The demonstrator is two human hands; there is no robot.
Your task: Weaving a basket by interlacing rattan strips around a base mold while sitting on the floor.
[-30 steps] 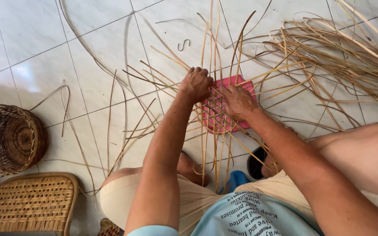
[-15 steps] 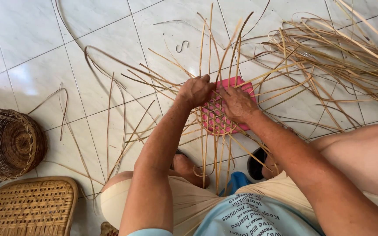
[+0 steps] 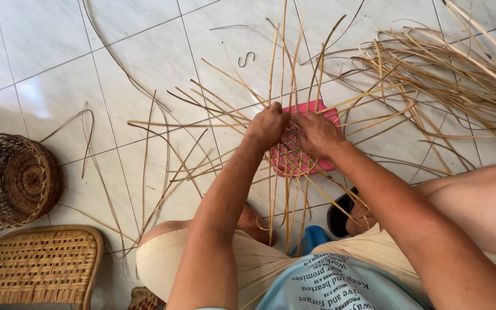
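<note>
A pink plastic board (image 3: 308, 163) lies on the white tiled floor with a started weave of thin cane strips (image 3: 285, 143) on top of it. My left hand (image 3: 266, 127) pinches strips at the board's upper left edge. My right hand (image 3: 316, 133) presses on the weave just beside it, fingers curled over crossing strips. Long loose ends fan out from the board in all directions, several standing up toward me.
A heap of loose cane strips (image 3: 460, 69) lies at the upper right. A round woven basket (image 3: 15, 179) sits at the left, a woven seat (image 3: 33, 267) below it. A small metal S-hook (image 3: 246, 58) lies on the tiles. My knees flank the board.
A long strip that looped out to the left has been drawn in through the weave. Both hands stay at the pink board, shifted slightly.
</note>
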